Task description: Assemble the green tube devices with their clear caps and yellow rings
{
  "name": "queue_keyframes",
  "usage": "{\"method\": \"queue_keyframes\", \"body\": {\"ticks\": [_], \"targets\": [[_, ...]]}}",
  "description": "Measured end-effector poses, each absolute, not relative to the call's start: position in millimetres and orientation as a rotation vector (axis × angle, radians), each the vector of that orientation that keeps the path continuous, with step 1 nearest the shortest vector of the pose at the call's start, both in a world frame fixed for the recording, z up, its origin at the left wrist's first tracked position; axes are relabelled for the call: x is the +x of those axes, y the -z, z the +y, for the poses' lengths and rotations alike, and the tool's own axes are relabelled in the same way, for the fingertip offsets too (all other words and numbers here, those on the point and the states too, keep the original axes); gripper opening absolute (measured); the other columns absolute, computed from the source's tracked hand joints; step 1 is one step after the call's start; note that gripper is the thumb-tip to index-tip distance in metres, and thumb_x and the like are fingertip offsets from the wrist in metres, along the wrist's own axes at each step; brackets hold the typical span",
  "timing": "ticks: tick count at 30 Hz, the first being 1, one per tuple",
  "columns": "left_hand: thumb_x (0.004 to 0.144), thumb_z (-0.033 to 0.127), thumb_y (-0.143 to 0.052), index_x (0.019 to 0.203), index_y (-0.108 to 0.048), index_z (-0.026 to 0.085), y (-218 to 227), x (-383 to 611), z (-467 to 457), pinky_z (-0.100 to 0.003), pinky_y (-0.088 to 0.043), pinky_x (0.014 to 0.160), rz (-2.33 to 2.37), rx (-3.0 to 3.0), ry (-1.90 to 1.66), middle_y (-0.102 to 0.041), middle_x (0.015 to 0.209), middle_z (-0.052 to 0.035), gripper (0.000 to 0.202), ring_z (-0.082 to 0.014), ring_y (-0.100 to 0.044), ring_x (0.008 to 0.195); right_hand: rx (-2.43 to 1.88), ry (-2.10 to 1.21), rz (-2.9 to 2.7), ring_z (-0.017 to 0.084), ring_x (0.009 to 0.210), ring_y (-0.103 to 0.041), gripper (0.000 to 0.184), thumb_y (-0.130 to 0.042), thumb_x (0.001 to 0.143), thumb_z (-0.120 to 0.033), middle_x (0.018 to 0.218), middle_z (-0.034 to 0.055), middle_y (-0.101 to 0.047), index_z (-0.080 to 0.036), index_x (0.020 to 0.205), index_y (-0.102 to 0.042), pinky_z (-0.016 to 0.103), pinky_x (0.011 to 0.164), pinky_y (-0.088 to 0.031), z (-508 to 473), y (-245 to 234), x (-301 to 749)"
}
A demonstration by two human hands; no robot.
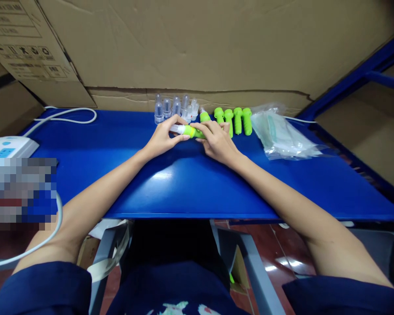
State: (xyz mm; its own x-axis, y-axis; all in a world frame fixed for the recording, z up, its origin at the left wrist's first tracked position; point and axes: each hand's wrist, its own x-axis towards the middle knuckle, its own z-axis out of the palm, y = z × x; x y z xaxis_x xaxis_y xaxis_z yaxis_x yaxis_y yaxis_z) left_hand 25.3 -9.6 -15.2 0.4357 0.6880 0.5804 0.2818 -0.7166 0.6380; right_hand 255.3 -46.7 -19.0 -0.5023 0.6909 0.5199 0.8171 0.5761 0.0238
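Observation:
My left hand pinches the clear and white end of a small lime-green tube-shaped piece, which has a yellow ring near its middle. On the green end of the same piece, my right hand has its fingers closed. The piece lies level just above the table, and my right fingers hide part of it. Just behind my hands, another green piece with a clear tip stands on the table. Several clear plastic caps are upright behind my left hand. Smaller white-based clear parts stand beside them.
Several green ribbed handles stand in a row behind my right hand. A clear plastic bag lies on the blue table to the right. A white power strip with a cable sits at left. Cardboard walls the back.

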Motion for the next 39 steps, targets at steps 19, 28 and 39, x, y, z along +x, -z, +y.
{"method": "queue_keyframes", "body": {"ticks": [19, 28, 39], "targets": [[0.083, 0.044, -0.080, 0.125, -0.044, 0.024, 22.6, 27.1, -6.8, -0.036, -0.055, 0.081, 0.718, 2.167, -1.221, -0.064, 0.108, -0.0082, 0.059, -0.0231, -0.068, 0.098, -1.089, 0.458, -2.448, 0.027, 0.112, -0.065, 0.050, -0.049, 0.104, -0.025, 0.139, 0.0136, -0.065, -0.028, 0.154, -0.050, 0.039, 0.086, -0.038, -48.8, 15.5, 254.4], [0.081, 0.059, -0.079, 0.135, -0.042, 0.025, 34.3, 29.0, -3.9, -0.035, -0.057, 0.076, 0.712, 2.169, -1.276, -0.049, 0.136, -0.0158, 0.073, -0.0216, -0.067, 0.099, -0.991, 0.426, -2.539, 0.025, 0.112, -0.070, 0.054, -0.038, 0.105, -0.019, 0.161, 0.0100, -0.047, -0.027, 0.158, -0.044, 0.041, 0.087, -0.044, -52.9, 10.7, 252.3], [0.094, 0.058, -0.064, 0.147, -0.027, 0.033, 33.0, 29.6, 4.9, -0.032, -0.054, 0.077, 0.844, 1.985, -1.434, -0.054, 0.132, -0.0135, 0.069, -0.0190, -0.065, 0.101, -1.247, 0.338, -2.191, 0.035, 0.145, -0.049, 0.061, -0.041, 0.098, -0.024, 0.161, 0.0191, -0.046, -0.015, 0.159, -0.040, 0.051, 0.097, -0.051, -36.2, 3.4, 271.4]]}}
